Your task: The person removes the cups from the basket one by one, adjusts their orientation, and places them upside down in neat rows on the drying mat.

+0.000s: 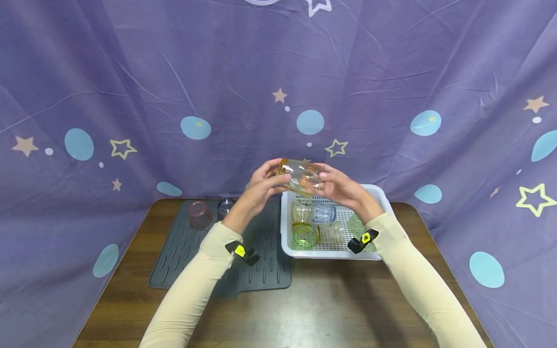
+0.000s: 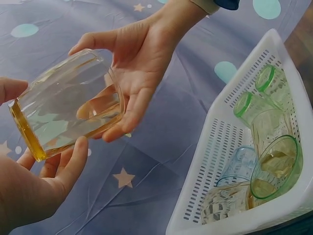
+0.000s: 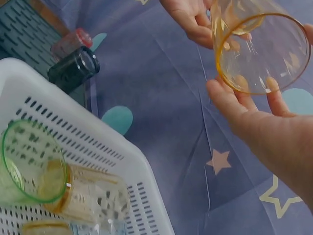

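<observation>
A clear, amber-tinted drinking glass [image 1: 299, 175] is held on its side above the back of the table. My left hand [image 1: 260, 189] grips it at the thick amber base, thumb on one side and fingers on the other. At the opposite end my right hand [image 1: 341, 187] holds it around the rim, and in the right wrist view the open mouth of the glass [image 3: 264, 56] faces the camera. Below the right forearm stands a white perforated basket [image 1: 339, 255], holding several tinted glasses, among them a green glass [image 1: 305, 237] and a blue glass [image 1: 324, 212].
A dark grey drying mat [image 1: 267, 266] lies left of the basket on the wooden table [image 1: 313, 309]. Toward its back stand a pink glass [image 1: 200, 217] and a dark blue glass [image 1: 224, 206]. A purple patterned curtain [image 1: 243, 72] hangs behind and at both sides.
</observation>
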